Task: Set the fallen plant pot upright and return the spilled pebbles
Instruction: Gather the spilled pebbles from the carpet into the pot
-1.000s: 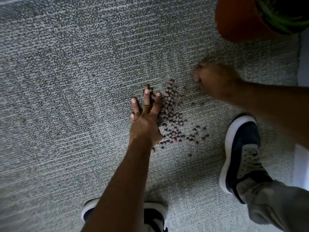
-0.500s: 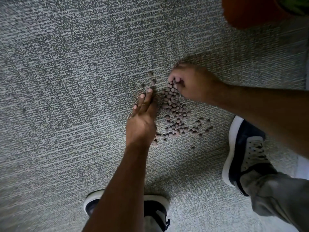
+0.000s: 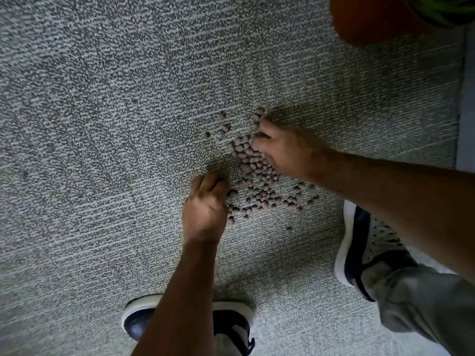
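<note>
Several small brown pebbles (image 3: 257,176) lie scattered in a patch on the grey carpet. My left hand (image 3: 205,209) rests at the patch's left edge with its fingers curled in; what is inside them is hidden. My right hand (image 3: 285,152) lies on the upper right of the patch, fingers bent down over the pebbles. The orange plant pot (image 3: 370,19) stands at the top right, with green leaves (image 3: 447,9) at the corner.
My two dark shoes with white soles are on the carpet: one at the bottom centre (image 3: 144,319), one at the right (image 3: 359,242). A pale strip of floor or wall (image 3: 466,98) runs along the right edge. Grey carpet (image 3: 102,124) fills the left.
My left hand has curled its flat fingers in and slid back along the pile. My right hand has come from the far right onto the pebbles. The view has shifted slightly.
</note>
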`<action>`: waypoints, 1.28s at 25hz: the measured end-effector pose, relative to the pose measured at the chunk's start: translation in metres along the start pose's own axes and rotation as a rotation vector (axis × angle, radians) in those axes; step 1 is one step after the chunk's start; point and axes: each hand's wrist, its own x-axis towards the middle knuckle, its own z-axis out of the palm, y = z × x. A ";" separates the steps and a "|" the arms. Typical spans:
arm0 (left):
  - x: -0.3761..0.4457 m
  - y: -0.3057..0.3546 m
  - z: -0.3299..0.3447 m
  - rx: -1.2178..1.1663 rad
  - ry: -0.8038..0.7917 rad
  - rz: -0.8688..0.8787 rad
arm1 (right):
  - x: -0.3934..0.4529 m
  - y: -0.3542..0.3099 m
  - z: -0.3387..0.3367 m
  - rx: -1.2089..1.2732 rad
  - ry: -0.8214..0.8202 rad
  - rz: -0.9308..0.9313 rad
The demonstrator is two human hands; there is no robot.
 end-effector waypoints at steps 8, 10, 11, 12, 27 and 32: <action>0.005 0.024 -0.005 -0.206 -0.080 -0.272 | -0.022 0.011 -0.003 0.207 0.037 0.068; 0.016 0.034 -0.008 -0.397 -0.044 -0.431 | -0.029 0.008 -0.012 0.286 0.060 0.123; 0.026 0.043 -0.010 -0.498 0.006 -0.540 | -0.033 0.010 -0.022 0.329 0.106 0.155; 0.035 0.054 -0.016 -0.601 0.039 -0.668 | -0.037 0.010 -0.031 0.376 0.185 0.184; 0.221 0.275 -0.095 -1.052 -0.161 -0.230 | -0.096 0.120 -0.187 0.080 0.696 0.337; 0.199 0.238 -0.084 -0.943 -0.160 -0.079 | -0.102 0.101 -0.157 0.162 0.694 0.323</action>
